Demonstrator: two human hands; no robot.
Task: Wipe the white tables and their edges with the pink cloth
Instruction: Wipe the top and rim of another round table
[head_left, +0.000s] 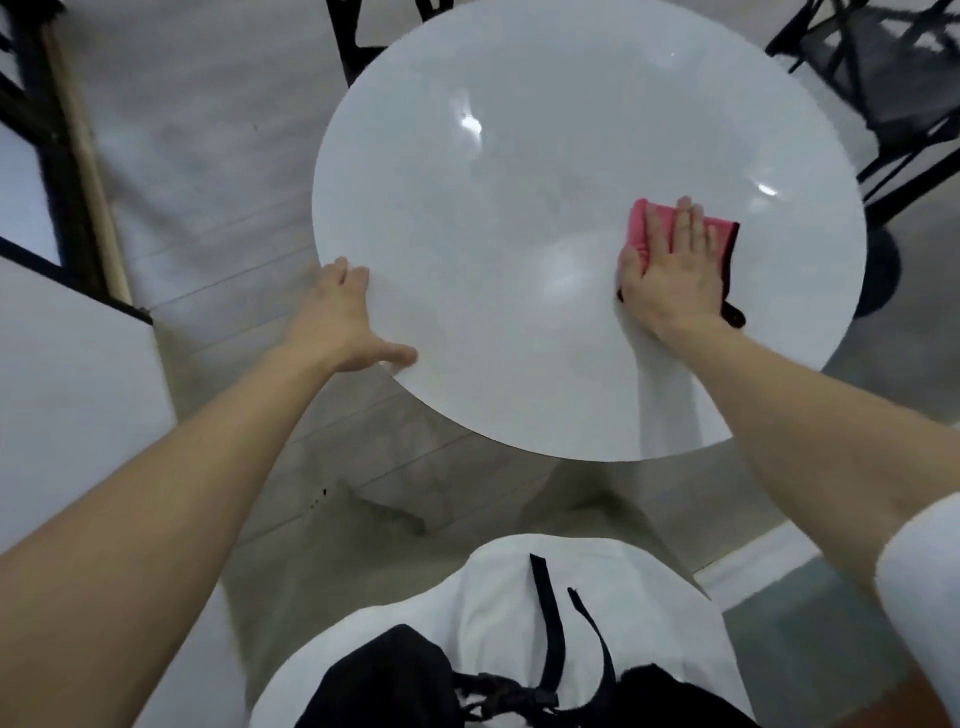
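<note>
A right hand (670, 270) presses flat, fingers straight, on the pink cloth (719, 228) at the right of the round white table (519, 208). The left hand (337, 317) grips the near-left rim. A hard push could rock the top (base mostly hidden) or bunch the cloth. Fingertips under the rim go unseen.

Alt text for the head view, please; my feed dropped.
The right hand presses a pink cloth flat on a round white table, while the left hand holds the table's left rim. A black chair stands beyond the table.
</note>
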